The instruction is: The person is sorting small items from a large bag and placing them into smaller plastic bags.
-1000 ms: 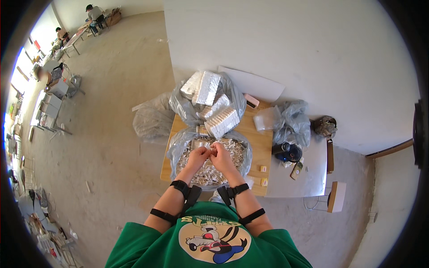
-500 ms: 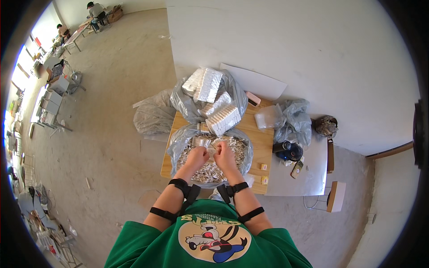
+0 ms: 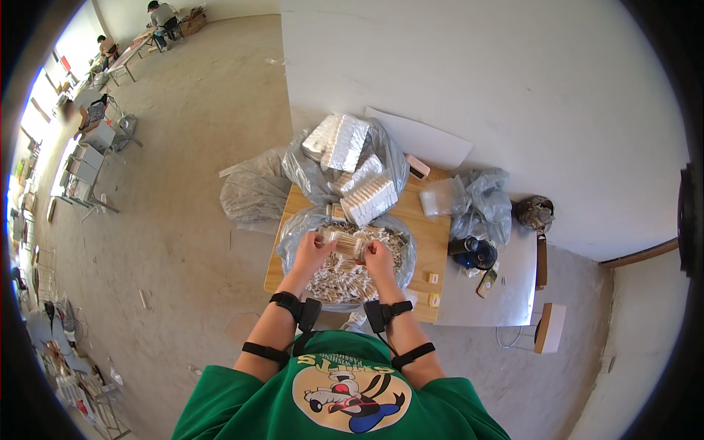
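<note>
A flat bundle of wooden-stick cotton swabs stretches crosswise between my two hands. My left hand is closed at its left end, where a pale, shiny edge shows by the fingers. On the right end, my right hand has its fingers closed around the swab tips. Just below both hands, many loose cotton swabs fill an open grey plastic bag on the wooden table. The fingertips' exact hold is partly hidden.
Beyond it, another grey bag holds white swab packs. Small yellow boxes lie on the table's right. The white side table carries a black fan-like device and a phone. People sit far left.
My hands have moved apart, the left one outward to the left and the right one slightly to the right. The bundle of swabs between them now shows more fully.
</note>
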Action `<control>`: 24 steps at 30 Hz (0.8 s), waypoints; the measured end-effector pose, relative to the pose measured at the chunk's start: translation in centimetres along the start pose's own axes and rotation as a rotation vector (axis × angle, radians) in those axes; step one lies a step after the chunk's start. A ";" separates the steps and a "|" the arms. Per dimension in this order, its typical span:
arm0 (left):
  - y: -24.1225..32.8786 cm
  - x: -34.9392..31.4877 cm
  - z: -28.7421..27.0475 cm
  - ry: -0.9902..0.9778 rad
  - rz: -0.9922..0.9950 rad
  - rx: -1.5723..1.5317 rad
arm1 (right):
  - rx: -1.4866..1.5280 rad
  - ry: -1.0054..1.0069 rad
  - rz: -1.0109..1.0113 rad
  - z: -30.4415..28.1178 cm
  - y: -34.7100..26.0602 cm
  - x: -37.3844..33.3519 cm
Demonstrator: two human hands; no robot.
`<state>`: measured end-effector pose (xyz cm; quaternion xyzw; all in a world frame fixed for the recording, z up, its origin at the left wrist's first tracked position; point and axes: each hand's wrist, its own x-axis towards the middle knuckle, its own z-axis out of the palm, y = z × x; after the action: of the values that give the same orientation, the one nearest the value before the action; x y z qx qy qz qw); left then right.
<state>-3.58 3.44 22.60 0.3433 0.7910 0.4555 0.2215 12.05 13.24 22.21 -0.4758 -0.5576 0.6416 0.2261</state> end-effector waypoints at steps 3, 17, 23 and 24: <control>-0.5 0.4 -0.1 -0.299 -0.418 -0.542 | 0.179 -0.065 0.050 0.4 -0.7 -0.3; 2.6 0.3 0.0 -0.286 -0.046 -0.022 | -0.209 -0.110 -0.245 1.3 -2.5 0.7; 1.6 0.4 0.5 -0.305 -0.187 -0.207 | -0.236 -0.029 -0.274 1.8 -3.3 0.6; 1.9 0.4 0.6 -0.311 -0.235 -0.238 | -0.237 -0.014 -0.251 1.9 -3.4 0.6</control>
<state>-2.83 4.77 23.92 0.2862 0.7227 0.4582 0.4311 9.38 13.70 25.02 -0.4212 -0.6860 0.5412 0.2431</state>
